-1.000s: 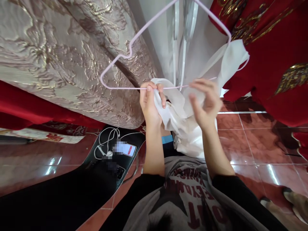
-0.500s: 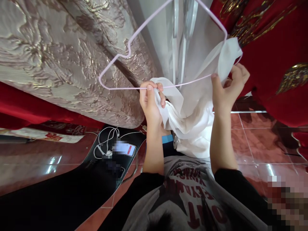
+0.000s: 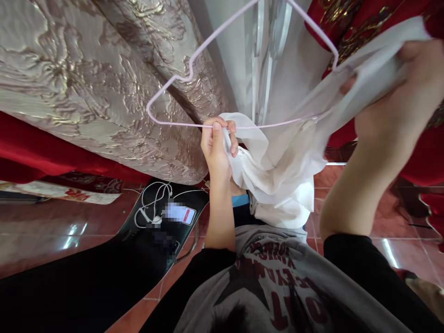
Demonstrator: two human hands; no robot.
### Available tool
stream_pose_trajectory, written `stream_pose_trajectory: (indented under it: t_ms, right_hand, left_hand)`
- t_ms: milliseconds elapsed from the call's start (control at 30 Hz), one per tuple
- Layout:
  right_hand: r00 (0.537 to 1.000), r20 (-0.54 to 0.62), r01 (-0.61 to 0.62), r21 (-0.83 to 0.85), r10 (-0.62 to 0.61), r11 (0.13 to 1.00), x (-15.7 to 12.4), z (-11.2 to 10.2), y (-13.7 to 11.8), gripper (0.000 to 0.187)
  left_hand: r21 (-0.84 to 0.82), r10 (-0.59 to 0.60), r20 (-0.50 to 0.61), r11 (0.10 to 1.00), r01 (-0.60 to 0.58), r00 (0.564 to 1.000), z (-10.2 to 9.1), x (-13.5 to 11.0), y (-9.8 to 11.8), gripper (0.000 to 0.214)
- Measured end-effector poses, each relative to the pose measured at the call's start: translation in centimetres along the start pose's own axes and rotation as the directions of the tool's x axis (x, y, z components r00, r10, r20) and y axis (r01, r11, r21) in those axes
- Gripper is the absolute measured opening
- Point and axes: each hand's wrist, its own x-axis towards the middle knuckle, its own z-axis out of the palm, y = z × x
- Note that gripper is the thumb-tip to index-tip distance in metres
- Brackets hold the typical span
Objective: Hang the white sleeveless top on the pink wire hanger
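A pale pink clothes hanger (image 3: pixel 180 124) spans the upper middle of the view, its hook end beyond the top edge. My left hand (image 3: pixel 219 145) is closed around its lower bar and also pinches a fold of sheer white fabric (image 3: pixel 287 185). The fabric hangs in folds over my lap and rises to the right across the hanger's right end, which it partly covers. Up at the right edge, my right hand (image 3: pixel 405 78) grips the raised part of this fabric. Some of its fingers lie behind the sheer cloth, and motion blurs it slightly.
Textured beige-gold fabric (image 3: pixel 69 78) hangs on the left, red fabric with gold sequins (image 3: pixel 360 32) on the right. At lower left, a black chair (image 3: pixel 86 268) bears a lit phone (image 3: pixel 187 215) and white earphones (image 3: pixel 154 190). Reddish tiles (image 3: pixel 145 277) form the floor.
My right hand has moved up and to the right from the hanger's right end, drawing the white fabric out with it. My left hand stays on the bar.
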Motion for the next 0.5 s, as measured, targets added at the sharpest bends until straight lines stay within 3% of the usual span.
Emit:
stream_pose_trajectory:
  t_ms: [67, 167, 233, 300, 400, 500]
  right_hand:
    - [0.986, -0.059, -0.148, 0.106, 0.155, 0.983, 0.8, -0.8, -1.1, 0.035]
    - [0.952, -0.031, -0.292, 0.201, 0.304, 0.935, 0.2, -2.7, -1.8, 0.055]
    - [0.96, -0.02, -0.265, 0.256, 0.279, 0.93, -0.9, -4.2, -1.4, 0.066]
    - [0.963, -0.084, -0.205, 0.391, 0.257, 0.897, -2.1, -5.5, -0.5, 0.073]
    - [0.933, -0.205, -0.147, 0.532, 0.296, 0.834, -3.6, -6.0, 1.0, 0.059]
    - [0.952, -0.227, -0.064, 0.507, 0.205, 0.86, -5.6, -3.9, 1.6, 0.016]
  left_hand:
    - [-0.005, 0.003, 0.005, 1.0, -0.003, 1.0, -0.2, 0.1, 0.3, 0.033]
    - [-0.012, -0.004, 0.021, 1.0, 0.004, 1.0, -0.4, 0.3, 0.5, 0.034]
    - [-0.004, -0.015, 0.015, 1.0, 0.015, 1.0, -0.4, 0.3, 0.3, 0.034]
    - [0.012, -0.022, -0.002, 1.0, 0.022, 1.0, -0.3, 0.3, 0.1, 0.035]
    - [0.012, -0.027, -0.012, 1.0, 0.027, 1.0, 0.0, 0.0, -0.2, 0.038]
    - [-0.016, -0.064, -0.005, 0.998, 0.064, 0.998, 0.4, -0.4, -0.4, 0.037]
